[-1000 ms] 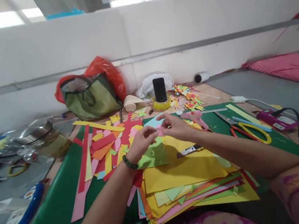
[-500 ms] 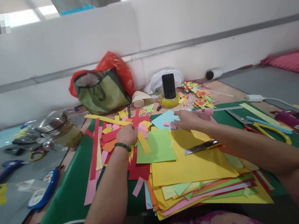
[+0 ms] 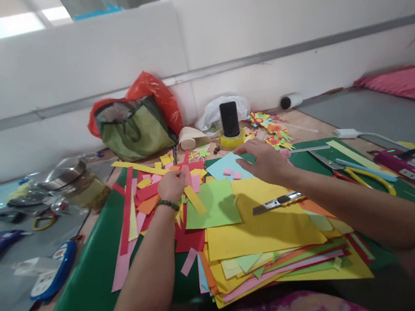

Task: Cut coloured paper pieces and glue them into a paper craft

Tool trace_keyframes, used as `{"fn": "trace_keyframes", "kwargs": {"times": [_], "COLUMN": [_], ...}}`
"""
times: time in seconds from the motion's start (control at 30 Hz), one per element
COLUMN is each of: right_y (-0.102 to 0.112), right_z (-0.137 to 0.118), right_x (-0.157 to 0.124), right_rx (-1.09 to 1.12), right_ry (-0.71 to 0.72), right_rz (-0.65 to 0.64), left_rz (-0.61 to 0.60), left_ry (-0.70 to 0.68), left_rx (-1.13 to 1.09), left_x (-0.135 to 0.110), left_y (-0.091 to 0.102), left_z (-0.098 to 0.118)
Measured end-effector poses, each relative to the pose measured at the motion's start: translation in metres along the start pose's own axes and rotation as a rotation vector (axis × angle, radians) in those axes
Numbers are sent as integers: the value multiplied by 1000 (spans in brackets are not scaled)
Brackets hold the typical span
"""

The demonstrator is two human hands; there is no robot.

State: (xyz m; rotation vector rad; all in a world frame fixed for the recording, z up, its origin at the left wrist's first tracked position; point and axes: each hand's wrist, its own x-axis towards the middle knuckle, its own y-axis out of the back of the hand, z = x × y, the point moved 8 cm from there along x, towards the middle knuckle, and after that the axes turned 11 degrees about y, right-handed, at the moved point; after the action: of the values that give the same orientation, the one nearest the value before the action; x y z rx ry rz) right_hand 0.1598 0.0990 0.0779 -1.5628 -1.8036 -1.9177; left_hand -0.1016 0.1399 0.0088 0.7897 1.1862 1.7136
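My left hand [image 3: 172,184], wearing a dark bead bracelet [image 3: 168,205], is closed in a pinch over a heap of paper scraps. Pink paper shows by its fingertips, but what they grip is unclear. My right hand [image 3: 265,162] hovers with thumb and fingers apart above a light blue sheet [image 3: 217,167]. Two small pink paper squares [image 3: 236,175] lie on that sheet, just left of the right thumb. Nearer me are a green sheet [image 3: 215,210] with a yellow strip [image 3: 196,200] and a yellow sheet [image 3: 256,238]. A utility knife [image 3: 277,202] rests on the yellow sheet.
Scissors [image 3: 367,180] and a purple device [image 3: 403,163] lie to the right. A phone [image 3: 229,118] stands on a tape roll [image 3: 230,141] at the back, beside paper flowers [image 3: 276,131]. Left are a lidded jar [image 3: 85,189], a green bag [image 3: 135,129] and a blue-and-white tool [image 3: 54,272].
My right fingers have spread and drawn away from the pink squares on the blue sheet. The left hand stays over the scraps. The whole view has shifted slightly.
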Motion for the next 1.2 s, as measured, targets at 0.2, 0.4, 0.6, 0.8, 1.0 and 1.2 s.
{"fn": "trace_keyframes", "kwargs": {"times": [0.2, 0.4, 0.6, 0.8, 1.0, 1.2], "right_y": [9, 7, -27, -41, 0, 50], "right_z": [-14, -28, -31, -18, 11, 88], "right_x": [-4, -2, 4, -12, -53, -101], "right_rx": [93, 241, 532, 598, -35, -523], "right_ry": [-41, -66, -188, -340, -356, -625], "right_rz": [-28, -16, -64, -120, -497, -644], "left_rz": [226, -5, -716, -946, -959, -860], "left_ry": [-102, -374, -349, -341, -326, -449], "left_rx": [-220, -774, -752, -762, -603, -332], "left_x": [-3, -36, -81, -103, -101, -108], "left_y": [35, 46, -9, -25, -35, -44], "left_z": [3, 34, 69, 80, 74, 81]}}
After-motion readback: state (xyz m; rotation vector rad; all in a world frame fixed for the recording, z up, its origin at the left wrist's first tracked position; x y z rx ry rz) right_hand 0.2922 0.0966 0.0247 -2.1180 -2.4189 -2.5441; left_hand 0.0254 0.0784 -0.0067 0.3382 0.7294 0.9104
